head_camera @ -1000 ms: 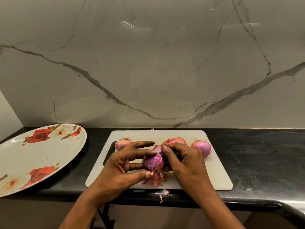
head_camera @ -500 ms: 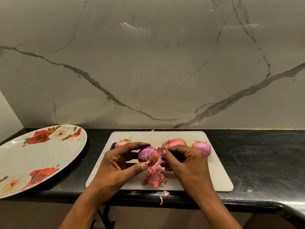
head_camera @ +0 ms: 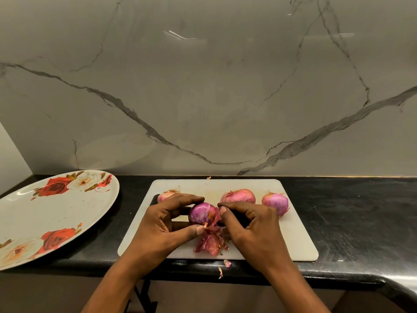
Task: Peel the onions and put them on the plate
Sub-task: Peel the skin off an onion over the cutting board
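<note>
My left hand [head_camera: 162, 224] grips a purple, partly peeled onion [head_camera: 201, 213] between thumb and fingers, just above the white cutting board [head_camera: 291, 240]. My right hand [head_camera: 252, 227] pinches a flap of skin on the onion's right side. A heap of loose reddish peel [head_camera: 211, 242] lies on the board under the onion. Three unpeeled onions rest along the board's far side: one behind my left hand [head_camera: 165, 195], one in the middle [head_camera: 239, 195], one at the right [head_camera: 275, 201]. A large rose-patterned plate [head_camera: 45, 213] lies to the left with nothing on it.
The board sits on a black countertop [head_camera: 352, 213] whose front edge runs just below it. Small scraps of peel [head_camera: 226, 263] lie on that edge. A marble wall [head_camera: 203, 86] rises right behind the counter.
The onion has been lifted off the peel heap and turned in my left hand. My right hand's fingers have shifted onto the skin at its right side.
</note>
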Demonstrator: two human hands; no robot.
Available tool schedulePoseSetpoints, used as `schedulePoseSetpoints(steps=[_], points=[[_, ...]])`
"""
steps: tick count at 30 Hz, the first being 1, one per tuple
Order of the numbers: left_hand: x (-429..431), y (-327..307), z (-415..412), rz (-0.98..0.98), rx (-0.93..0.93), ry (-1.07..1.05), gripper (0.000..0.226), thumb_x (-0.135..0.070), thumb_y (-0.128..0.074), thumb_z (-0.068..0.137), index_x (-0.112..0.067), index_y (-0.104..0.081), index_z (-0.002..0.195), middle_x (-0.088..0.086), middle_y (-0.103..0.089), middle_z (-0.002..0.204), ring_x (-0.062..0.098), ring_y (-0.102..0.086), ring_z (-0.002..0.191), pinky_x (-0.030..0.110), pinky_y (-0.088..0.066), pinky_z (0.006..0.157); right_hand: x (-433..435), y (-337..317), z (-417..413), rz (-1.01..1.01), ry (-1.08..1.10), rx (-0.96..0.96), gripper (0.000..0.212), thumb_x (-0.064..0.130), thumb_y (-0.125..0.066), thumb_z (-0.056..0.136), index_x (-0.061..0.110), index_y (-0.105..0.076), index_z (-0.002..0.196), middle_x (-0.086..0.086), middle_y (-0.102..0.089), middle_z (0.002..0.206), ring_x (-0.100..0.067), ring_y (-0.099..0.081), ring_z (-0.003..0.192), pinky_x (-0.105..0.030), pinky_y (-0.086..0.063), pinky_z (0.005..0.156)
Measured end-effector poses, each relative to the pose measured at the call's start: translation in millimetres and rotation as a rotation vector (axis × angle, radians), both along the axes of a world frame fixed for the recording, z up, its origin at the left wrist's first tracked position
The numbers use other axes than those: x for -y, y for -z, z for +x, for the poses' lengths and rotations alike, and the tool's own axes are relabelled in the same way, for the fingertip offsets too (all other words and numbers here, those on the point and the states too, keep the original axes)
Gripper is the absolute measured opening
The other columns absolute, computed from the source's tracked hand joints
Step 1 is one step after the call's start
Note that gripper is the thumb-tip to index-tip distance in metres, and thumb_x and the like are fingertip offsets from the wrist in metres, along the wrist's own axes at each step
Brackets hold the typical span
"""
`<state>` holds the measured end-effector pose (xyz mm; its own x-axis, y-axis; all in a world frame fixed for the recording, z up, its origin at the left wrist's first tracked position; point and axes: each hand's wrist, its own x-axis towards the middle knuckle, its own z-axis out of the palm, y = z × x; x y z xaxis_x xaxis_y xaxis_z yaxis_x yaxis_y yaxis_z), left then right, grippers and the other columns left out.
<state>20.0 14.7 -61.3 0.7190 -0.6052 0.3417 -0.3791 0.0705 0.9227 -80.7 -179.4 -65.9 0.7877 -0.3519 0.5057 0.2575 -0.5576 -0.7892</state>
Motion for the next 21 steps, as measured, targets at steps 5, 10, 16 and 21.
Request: schedulePoseSetpoints(steps=[5,10,16,21], points=[[-1.0,3.4,2.9,0.005,0.075,0.025,0.053,-0.010,-0.091,0.076,-0.034,-0.077,0.120,-0.008,-0.071,0.127,0.024,-0.067,0.126,0.036,-0.064,0.091,2.1,1.5,1.6,0.058,-0.070,-0.031,0.021,0.032,-0.075,0.096,0.026,-0.080,0.115,0.017,-0.081,0.101,0.001,-0.076,0.093,-0.024,-0.064,0.080],[-1.7,4.4,3.9,0.005,0.102,0.034,0.050,-0.020,-0.092,0.073,-0.036,-0.078,0.119,-0.007,-0.071,0.129,0.026,-0.067,0.126,0.036,-0.064,0.091,4.4,-0.1,1.3,0.066,-0.154,-0.061,0.026,0.032,-0.076,0.094,0.026,-0.080,0.119,0.016,-0.081,0.106,0.000,-0.075,0.099,-0.024,-0.064,0.083],[-2.7,3.7,3.3,-0.002,0.108,0.045,0.051,-0.014,-0.094,0.074,-0.037,-0.079,0.117,-0.008,-0.071,0.127,0.025,-0.068,0.125,0.036,-0.064,0.089,4.7,-3.4,-1.0,0.085,-0.212,-0.066,0.030,0.035,-0.077,0.092,0.024,-0.080,0.119,0.015,-0.081,0.101,-0.006,-0.077,0.094,-0.026,-0.064,0.079],[-2.8,1.1,1.1,-0.015,0.069,0.065,0.051,-0.019,-0.096,0.071,-0.036,-0.079,0.116,-0.002,-0.072,0.129,0.026,-0.068,0.125,0.037,-0.065,0.088,3.2,-1.9,-0.6,0.047,-0.168,-0.050,0.024,0.027,-0.072,0.095,0.025,-0.081,0.117,0.015,-0.081,0.092,-0.013,-0.078,0.084,-0.035,-0.066,0.071]])
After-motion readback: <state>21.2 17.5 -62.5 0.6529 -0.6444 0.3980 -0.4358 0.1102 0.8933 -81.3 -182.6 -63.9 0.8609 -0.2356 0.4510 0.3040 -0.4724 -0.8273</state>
